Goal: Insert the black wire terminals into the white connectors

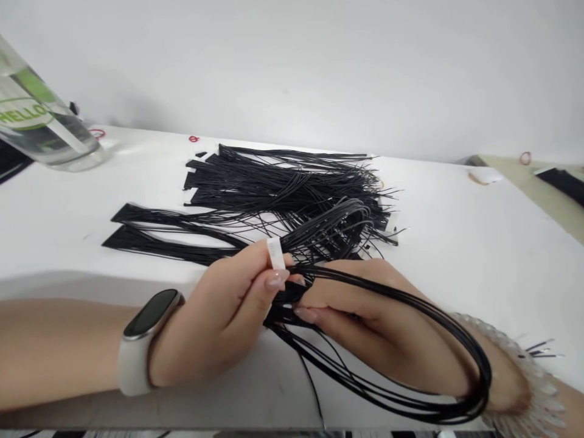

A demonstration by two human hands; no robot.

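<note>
My left hand [223,316] pinches a narrow white strip [274,253], possibly tape or paper, between its fingers, close to where a bundle of thin black wires [365,286] passes through my grip. My right hand [365,316] is shut on that bundle, whose long ends curve round in a loop [474,389] over my right wrist. The fingers of both hands almost meet and hide the bundle's middle. Behind them, a large heap of black wires [292,188] lies on the white table [456,231], with some strands touching my hands.
A clear plastic bottle [41,115] with a green label stands at the far left of the table. Small red rubber bands [97,132] lie near it. A white wall rises behind. Another surface with dark items [561,185] lies at the right.
</note>
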